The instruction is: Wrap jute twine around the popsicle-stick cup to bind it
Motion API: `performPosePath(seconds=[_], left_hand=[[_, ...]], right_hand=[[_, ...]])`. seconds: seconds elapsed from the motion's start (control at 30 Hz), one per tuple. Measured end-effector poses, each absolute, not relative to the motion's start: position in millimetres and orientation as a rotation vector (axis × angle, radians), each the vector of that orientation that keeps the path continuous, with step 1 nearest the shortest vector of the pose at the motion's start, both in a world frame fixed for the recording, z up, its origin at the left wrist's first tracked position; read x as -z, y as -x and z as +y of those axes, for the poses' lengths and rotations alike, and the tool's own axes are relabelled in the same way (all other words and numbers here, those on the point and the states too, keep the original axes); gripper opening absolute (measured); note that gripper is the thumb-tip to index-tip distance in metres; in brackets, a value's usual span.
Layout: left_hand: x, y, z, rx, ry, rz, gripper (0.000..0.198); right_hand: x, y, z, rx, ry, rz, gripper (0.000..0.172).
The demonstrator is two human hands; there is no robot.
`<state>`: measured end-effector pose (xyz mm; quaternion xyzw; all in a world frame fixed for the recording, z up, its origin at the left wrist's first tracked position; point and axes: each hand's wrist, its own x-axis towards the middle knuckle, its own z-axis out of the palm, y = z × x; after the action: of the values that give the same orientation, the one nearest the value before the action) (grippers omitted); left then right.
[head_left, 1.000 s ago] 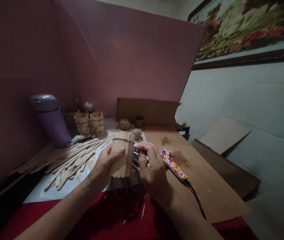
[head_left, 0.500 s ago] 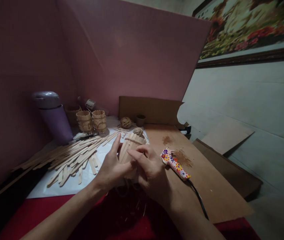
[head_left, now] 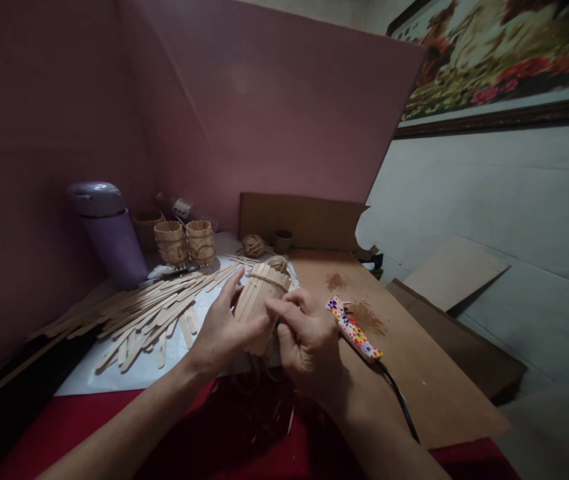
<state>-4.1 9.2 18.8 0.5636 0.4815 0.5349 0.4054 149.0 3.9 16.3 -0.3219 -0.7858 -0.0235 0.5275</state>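
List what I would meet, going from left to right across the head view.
Purple flask → two small finished cups → stick cup held by the left hand → spotted glue gun → loose cardboard piece. The pile of sticks is left out: it spreads across several of these.

**Stick cup in the middle, stock left, glue gun right**

At the near middle of the counter, the stick cup lies tilted in the left hand, with the right hand against its right side. To the left, loose sticks spread over a paper sheet. Behind them stand a flask and two finished cups, side by side. Farther back, a twine ball and a small pot sit before an upright cardboard panel. Just right of the hands, a glue gun lies on a cardboard sheet.
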Motion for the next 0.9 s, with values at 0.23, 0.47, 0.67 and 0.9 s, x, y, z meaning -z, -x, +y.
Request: performPosePath(seconds=[0.23, 0.47, 0.67, 0.9], left_hand=[[-27, 9, 12, -1.406, -1.127, 0.988, 0.083], [-33, 7, 2, -1.190, -0.982, 0.746, 0.047], [-26, 4, 6, -1.248, -0.981, 0.807, 0.038], [-27, 9, 5, -1.175, -1.076, 0.674, 0.034]], right_hand=[[-19, -151, 5, 0.011, 0.845, -1.666, 0.026], [-14, -144, 8, 0.005, 0.846, -1.762, 0.024], [-12, -144, 10, 0.008, 0.779, -1.787, 0.022], [-15, -143, 7, -0.037, 0.753, -1.724, 0.016]])
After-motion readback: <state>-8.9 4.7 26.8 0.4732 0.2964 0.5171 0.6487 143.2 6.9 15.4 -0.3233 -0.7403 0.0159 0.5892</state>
